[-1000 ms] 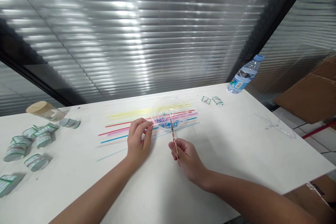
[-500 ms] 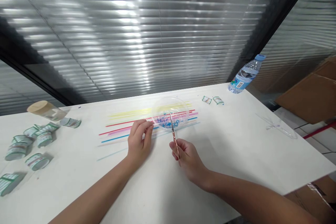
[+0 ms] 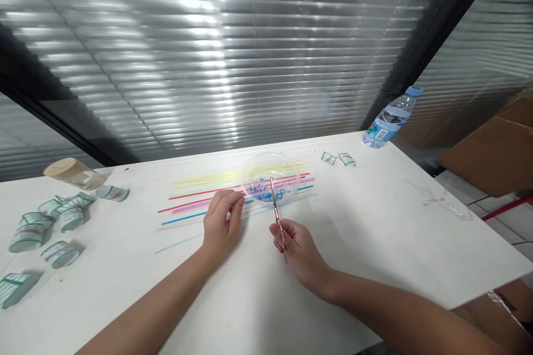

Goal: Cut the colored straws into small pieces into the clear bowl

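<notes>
We put the bowl (image 3: 272,160) at the centre of our notes: clear, round, set on the white table (image 3: 233,310), small blue and purple bits (image 3: 263,193) gathered toward its near side.

Right hand (image 3: 297,247) just on the near side of the bowl, fingers closed round the scissors (image 3: 276,213). Blades point away from us, tips over the bowl; we cannot tell whether they touch anything inside.

Left hand (image 3: 220,219) at the bowl's left edge — fingers bent, thumb drawn in narrow toward the forefinger. We cannot tell whether a straw sits in that pinch.

Long straws come out both left and right of the bowl and show through its clear wall: yellow straws (image 3: 208,178) farthest from us, then red straws (image 3: 204,192), pink straws (image 3: 187,208) and blue straws (image 3: 183,218).

Well left of the bowl we log a cluster of printed wrappers (image 3: 70,219) and a tan-lidded jar (image 3: 69,169). Right of the bowl, beyond two small packets (image 3: 337,158) — a blue-capped bottle (image 3: 385,125).
</notes>
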`<state>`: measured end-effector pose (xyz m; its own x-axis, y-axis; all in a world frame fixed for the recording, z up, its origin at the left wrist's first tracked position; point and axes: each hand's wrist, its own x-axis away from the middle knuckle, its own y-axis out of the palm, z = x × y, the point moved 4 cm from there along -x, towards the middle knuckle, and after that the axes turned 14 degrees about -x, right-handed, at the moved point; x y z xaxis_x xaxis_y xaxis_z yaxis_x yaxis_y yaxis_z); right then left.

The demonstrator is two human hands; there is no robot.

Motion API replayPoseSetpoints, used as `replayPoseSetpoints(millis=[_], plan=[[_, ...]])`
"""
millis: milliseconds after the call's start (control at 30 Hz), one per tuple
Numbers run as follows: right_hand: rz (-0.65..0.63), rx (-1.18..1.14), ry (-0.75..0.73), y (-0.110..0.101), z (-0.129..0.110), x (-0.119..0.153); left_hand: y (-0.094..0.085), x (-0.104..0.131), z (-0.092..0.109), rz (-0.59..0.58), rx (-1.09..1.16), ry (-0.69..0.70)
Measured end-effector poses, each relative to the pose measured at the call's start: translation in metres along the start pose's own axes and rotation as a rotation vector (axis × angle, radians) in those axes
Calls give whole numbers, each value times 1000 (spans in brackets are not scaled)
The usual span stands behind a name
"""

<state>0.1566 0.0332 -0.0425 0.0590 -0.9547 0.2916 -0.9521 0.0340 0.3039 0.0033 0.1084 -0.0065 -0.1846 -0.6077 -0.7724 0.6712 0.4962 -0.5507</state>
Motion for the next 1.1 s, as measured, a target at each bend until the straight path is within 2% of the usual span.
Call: replayPoseSetpoints(millis=[400, 1100], plan=[[16, -35, 11, 3, -6, 1, 0, 0, 0, -40, 35, -22], [3, -90, 49, 4, -6, 0, 0, 1, -1, 9, 31, 1]])
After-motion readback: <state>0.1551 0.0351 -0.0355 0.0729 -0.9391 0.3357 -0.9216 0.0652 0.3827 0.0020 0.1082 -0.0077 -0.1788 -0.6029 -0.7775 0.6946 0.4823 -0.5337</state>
